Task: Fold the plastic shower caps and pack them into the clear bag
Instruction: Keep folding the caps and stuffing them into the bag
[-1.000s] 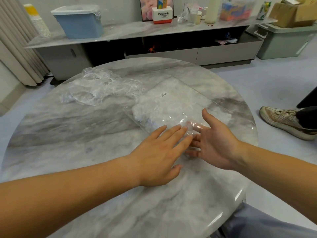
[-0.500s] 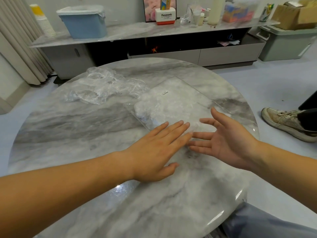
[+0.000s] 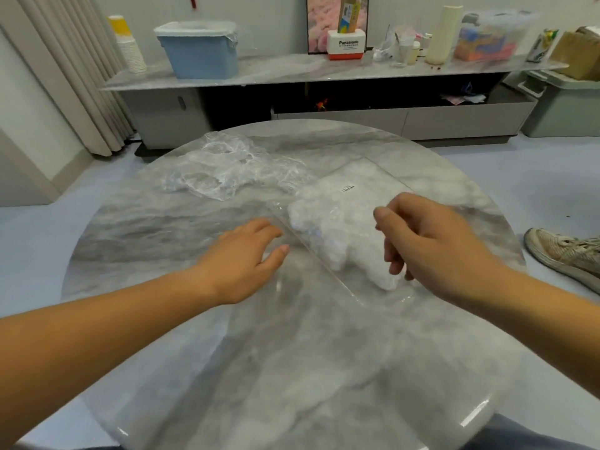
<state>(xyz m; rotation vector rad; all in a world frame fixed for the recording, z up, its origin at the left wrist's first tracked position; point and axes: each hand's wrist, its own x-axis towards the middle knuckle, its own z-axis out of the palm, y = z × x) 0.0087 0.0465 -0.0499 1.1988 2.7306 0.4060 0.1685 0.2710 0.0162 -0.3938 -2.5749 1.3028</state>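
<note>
The clear bag (image 3: 349, 203) lies flat on the round marble table (image 3: 292, 368), right of centre, with white folded shower caps showing through it. Loose crumpled shower caps (image 3: 227, 170) are piled at the table's far left. My left hand (image 3: 246, 258) hovers low over the table just left of the bag's near corner, fingers relaxed and holding nothing. Over the bag's right side hangs my right hand (image 3: 422, 241), back up, fingers loosely curled downward and empty.
A low marble-topped cabinet (image 3: 324, 73) runs along the far wall with a blue bin (image 3: 199, 50), paper cups and boxes on it. Someone's sneaker (image 3: 565, 251) rests on the floor to the right. The table's near half is bare marble.
Both hands have lifted off the bag's near end and moved apart. The left went left; the right turned palm down and rose above the bag.
</note>
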